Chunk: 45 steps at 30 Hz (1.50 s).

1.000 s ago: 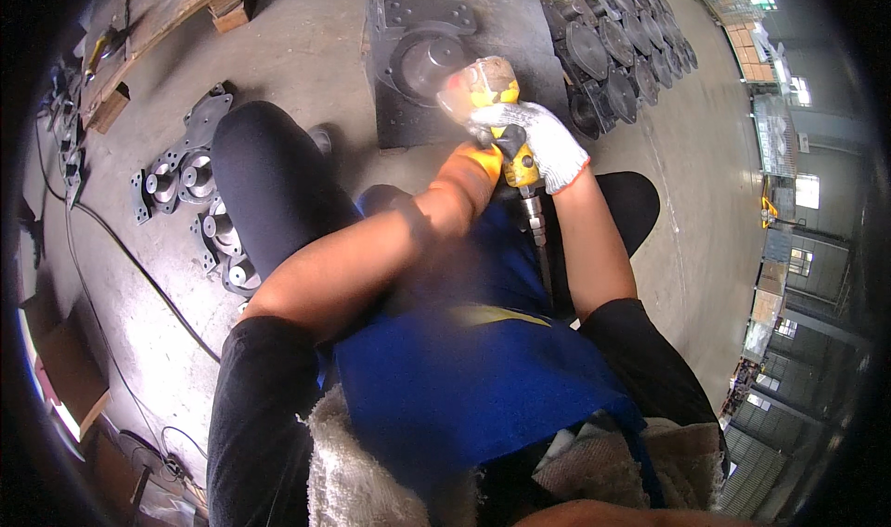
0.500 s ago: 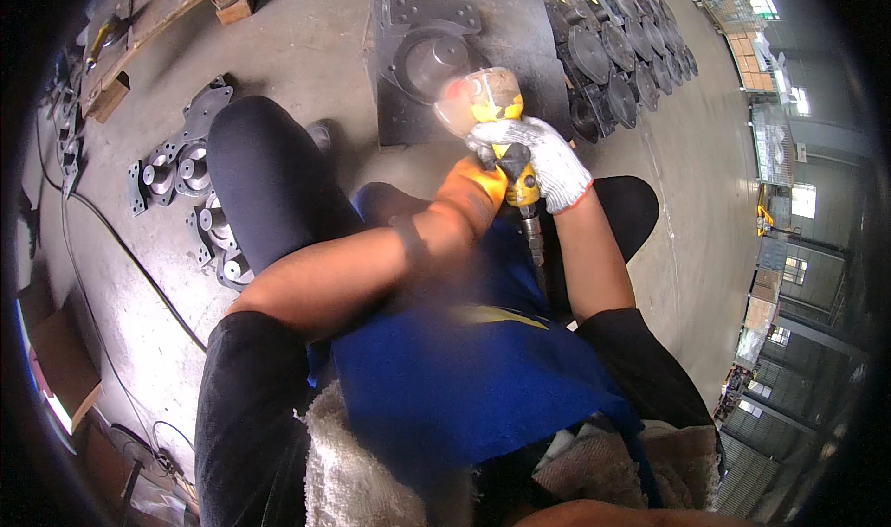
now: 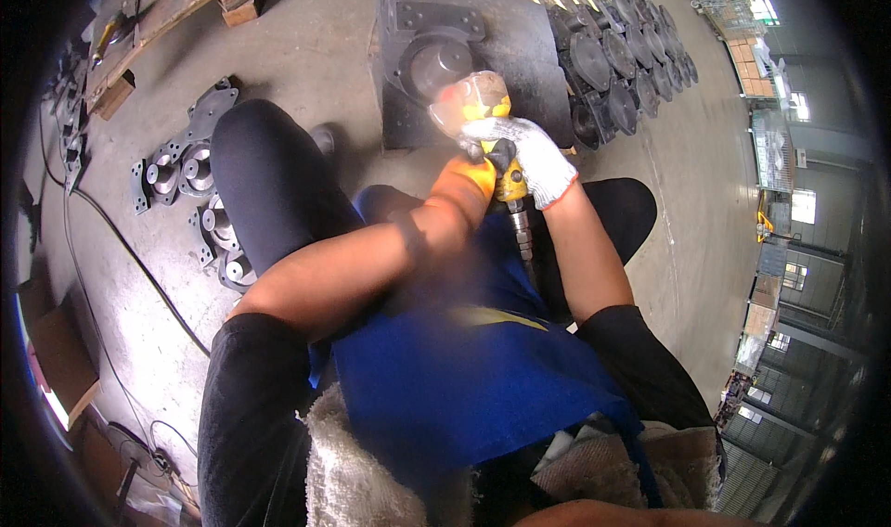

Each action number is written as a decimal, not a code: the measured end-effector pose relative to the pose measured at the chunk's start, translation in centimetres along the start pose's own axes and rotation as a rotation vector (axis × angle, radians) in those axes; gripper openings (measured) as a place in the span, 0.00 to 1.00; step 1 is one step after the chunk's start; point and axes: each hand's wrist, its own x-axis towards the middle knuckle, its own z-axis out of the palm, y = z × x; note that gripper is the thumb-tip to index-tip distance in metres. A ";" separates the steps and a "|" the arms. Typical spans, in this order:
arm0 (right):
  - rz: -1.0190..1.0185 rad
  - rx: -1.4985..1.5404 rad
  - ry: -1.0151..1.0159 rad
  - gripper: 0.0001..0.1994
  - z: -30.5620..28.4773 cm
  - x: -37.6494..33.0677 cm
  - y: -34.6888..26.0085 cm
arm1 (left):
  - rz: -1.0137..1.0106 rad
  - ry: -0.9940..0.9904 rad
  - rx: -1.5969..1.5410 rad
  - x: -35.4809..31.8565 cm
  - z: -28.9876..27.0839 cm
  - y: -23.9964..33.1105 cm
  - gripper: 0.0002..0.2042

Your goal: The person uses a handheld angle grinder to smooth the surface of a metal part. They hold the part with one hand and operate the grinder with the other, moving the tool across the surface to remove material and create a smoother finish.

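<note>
Nearest you, your blue apron (image 3: 445, 379) spreads across your lap, with your knees parted to either side. Beyond it, your left hand (image 3: 467, 180), in an orange glove, is closed on the left side of a yellow power tool (image 3: 488, 98), and your right hand (image 3: 531, 152), in a white knit glove, wraps its grip from the right. A metal fitting (image 3: 521, 230) runs from the tool's end back toward you. The tool's head sits at the near right of a dark metal part (image 3: 418, 58) on a dark block (image 3: 515, 40); whether they touch, you cannot tell. Left of your knee, similar parts (image 3: 197, 167) lie on the floor. Farther off stand rows of dark parts (image 3: 620, 56) at right and a wooden pallet (image 3: 176, 6) at upper left.
</note>
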 end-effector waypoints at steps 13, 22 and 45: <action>-0.045 -0.005 0.178 0.13 1.0 -2.0 -3.3 | -0.146 0.249 -0.744 0.4 1.0 1.8 0.18; -0.026 -0.167 -0.008 0.16 0.8 -1.3 -1.3 | -0.198 -0.155 -0.530 -0.6 5.0 -0.4 0.18; 0.221 0.293 0.098 0.13 1.4 -1.2 -0.6 | -0.321 0.020 -0.398 -0.9 9.3 0.0 0.20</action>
